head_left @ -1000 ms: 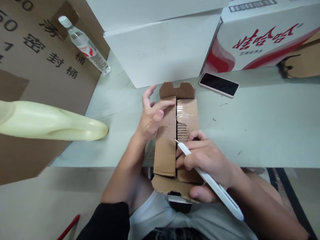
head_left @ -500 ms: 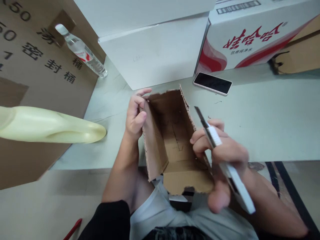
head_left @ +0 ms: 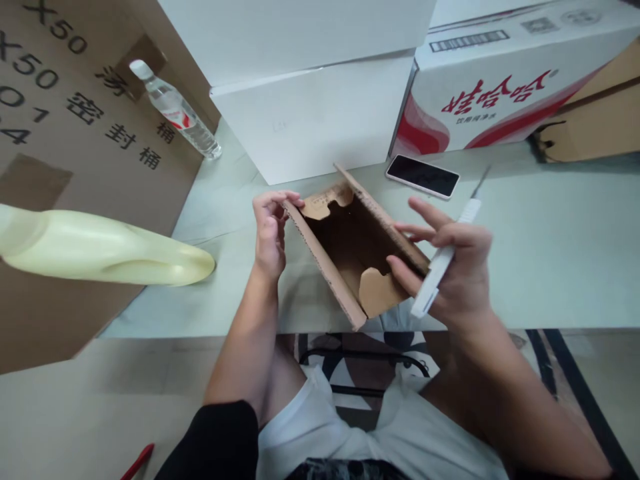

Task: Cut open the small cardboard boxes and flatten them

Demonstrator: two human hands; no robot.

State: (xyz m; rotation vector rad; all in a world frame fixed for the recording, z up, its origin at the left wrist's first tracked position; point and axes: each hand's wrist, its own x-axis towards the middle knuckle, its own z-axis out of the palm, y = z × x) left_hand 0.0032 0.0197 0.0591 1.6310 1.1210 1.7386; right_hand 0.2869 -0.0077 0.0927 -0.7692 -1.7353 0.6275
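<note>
A small open cardboard box with rough cut edges is tilted above the table's front edge, its opening facing up towards me. Two notched end flaps show, one at its far end and one at its near end. My left hand grips the top of its left wall, fingers curled over the far corner. In my right hand is a white utility knife, its thin blade extended and pointing away to the upper right. Fingers of that same hand also touch the box's right wall.
Behind the box stand a white carton and a red-and-white water carton. A phone lies before them. Left are a large brown carton, a water bottle and a pale yellow bottle-like object close to the camera.
The box has turned and tilted, so its near end has risen and its far flap now shows. My right hand has swung the knife, its blade now pointing to the upper right.
</note>
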